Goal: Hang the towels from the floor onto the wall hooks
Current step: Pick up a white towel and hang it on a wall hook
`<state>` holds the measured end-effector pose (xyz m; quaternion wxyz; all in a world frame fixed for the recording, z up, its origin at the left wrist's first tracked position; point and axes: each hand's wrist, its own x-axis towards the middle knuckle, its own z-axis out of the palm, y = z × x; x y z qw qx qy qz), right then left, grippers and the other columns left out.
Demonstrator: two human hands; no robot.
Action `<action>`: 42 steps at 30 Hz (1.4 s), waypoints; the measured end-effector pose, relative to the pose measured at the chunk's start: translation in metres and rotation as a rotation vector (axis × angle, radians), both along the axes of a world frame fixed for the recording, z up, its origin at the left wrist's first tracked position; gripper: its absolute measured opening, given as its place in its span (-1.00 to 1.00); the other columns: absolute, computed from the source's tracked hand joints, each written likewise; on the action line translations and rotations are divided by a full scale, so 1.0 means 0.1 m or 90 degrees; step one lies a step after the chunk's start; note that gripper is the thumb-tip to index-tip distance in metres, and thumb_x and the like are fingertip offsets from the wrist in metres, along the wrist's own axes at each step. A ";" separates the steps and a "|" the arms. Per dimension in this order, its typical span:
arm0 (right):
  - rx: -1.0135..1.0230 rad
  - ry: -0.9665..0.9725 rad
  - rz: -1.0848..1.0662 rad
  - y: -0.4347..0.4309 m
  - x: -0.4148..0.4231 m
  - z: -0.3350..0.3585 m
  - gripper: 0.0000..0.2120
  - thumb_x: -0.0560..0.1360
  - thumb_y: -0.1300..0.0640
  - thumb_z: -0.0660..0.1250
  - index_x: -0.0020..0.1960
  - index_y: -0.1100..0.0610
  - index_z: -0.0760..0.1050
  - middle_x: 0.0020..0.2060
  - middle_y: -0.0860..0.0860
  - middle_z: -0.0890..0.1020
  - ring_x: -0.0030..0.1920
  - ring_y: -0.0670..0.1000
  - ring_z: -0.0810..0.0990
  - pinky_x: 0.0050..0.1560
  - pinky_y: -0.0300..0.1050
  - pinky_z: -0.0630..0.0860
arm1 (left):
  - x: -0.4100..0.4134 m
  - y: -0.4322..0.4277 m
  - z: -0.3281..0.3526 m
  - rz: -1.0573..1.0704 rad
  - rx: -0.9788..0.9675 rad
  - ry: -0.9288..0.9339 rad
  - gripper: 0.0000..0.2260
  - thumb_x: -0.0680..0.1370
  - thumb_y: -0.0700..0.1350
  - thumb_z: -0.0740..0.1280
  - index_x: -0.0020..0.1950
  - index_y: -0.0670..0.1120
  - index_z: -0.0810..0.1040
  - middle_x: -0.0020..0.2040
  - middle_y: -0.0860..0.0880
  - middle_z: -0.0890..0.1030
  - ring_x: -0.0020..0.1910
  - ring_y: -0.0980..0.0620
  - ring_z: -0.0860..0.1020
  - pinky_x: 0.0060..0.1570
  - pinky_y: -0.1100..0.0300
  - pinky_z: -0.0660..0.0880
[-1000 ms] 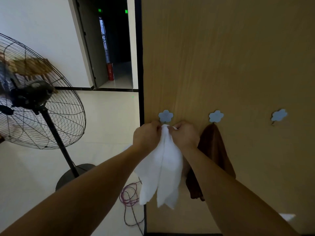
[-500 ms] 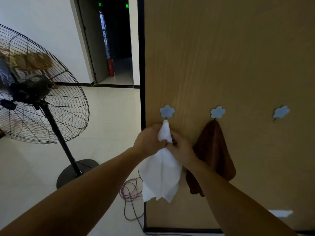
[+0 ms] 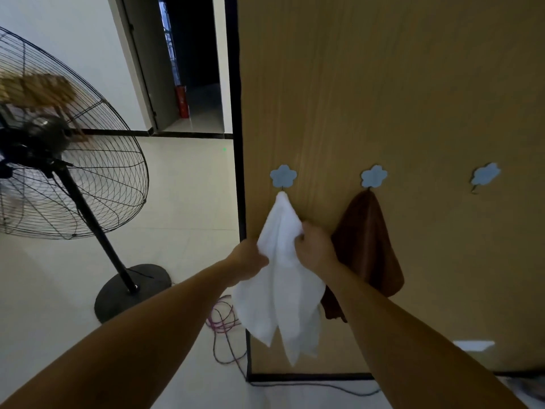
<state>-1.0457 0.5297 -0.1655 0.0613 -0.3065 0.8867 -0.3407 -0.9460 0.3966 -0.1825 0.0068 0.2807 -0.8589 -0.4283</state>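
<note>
Both hands have slid lower on the white towel (image 3: 280, 290). Right hand (image 3: 314, 249) pinches a fold; left hand (image 3: 247, 259) is half hidden, so its hold is unclear. The towel's tip sits on the left hook (image 3: 283, 176). Pull down softly, then let go slowly.

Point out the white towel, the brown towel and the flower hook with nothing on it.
white towel (image 3: 283, 293): head view, on the middle of its hanging folds.
brown towel (image 3: 368, 243): head view, on its draped middle.
bare flower hook (image 3: 485, 176): head view, on its blue flower plate.
</note>
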 end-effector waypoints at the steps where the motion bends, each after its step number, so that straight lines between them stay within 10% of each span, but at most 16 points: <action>1: -0.013 -0.003 -0.004 -0.03 -0.01 0.01 -0.85 0.58 0.25 0.14 -0.11 0.13 0.44 -0.17 0.01 0.55 -0.08 0.06 0.54 -0.07 -0.13 0.44 | -0.02 0.00 -0.02 0.009 0.018 0.005 -0.64 0.50 -0.16 0.36 0.28 -0.19 0.45 0.19 -0.12 0.53 0.14 -0.11 0.51 0.13 0.07 0.48; 7: -0.053 -0.036 -0.034 -0.05 0.00 -0.03 -0.83 0.57 0.20 0.19 0.11 0.24 0.42 -0.01 0.14 0.58 0.00 0.12 0.58 -0.07 -0.09 0.46 | -0.10 0.00 0.09 0.093 -0.136 0.178 -0.65 0.39 0.13 0.46 0.00 0.01 0.42 -0.18 0.17 0.50 -0.22 0.14 0.51 -0.35 0.31 0.36; 15: -0.180 0.090 -0.052 -0.07 0.11 0.06 -0.53 0.42 -0.17 0.31 0.25 0.00 0.37 0.10 -0.09 0.50 0.04 -0.08 0.49 0.01 -0.13 0.49 | -0.08 0.07 0.31 0.030 -0.236 0.357 -0.62 0.55 0.11 0.28 0.31 0.02 0.39 0.12 0.04 0.57 0.01 0.04 0.56 -0.01 0.10 0.53; 20: -0.217 0.082 0.000 -0.16 0.13 0.20 -0.65 0.56 -0.07 0.26 0.31 -0.01 0.41 0.13 -0.07 0.58 0.04 -0.09 0.54 -0.04 -0.28 0.42 | -0.16 0.00 0.47 0.001 -0.317 0.342 -0.70 0.61 0.02 0.20 0.30 -0.03 0.49 0.06 -0.02 0.64 -0.06 0.04 0.57 -0.10 0.24 0.41; 28: -0.338 -0.124 -0.011 -0.20 0.04 0.39 -0.97 0.53 -0.04 0.34 -0.07 -0.12 0.50 -0.15 -0.20 0.61 -0.13 -0.20 0.57 -0.19 -0.34 0.41 | -0.25 -0.03 0.64 0.038 -0.330 0.356 -0.73 0.61 0.05 0.19 0.02 -0.08 0.60 -0.18 0.02 0.63 -0.23 0.04 0.56 -0.30 0.32 0.39; 42: -0.389 -0.211 0.045 -0.06 -0.01 0.55 -0.78 0.34 0.08 0.54 -0.14 -0.01 0.51 -0.18 0.01 0.65 -0.16 0.01 0.63 -0.08 0.00 0.58 | -0.15 0.00 0.64 0.025 -0.220 0.396 -0.87 0.50 -0.04 0.34 -0.08 -0.04 0.42 -0.28 0.17 0.48 -0.30 0.23 0.47 -0.37 0.37 0.33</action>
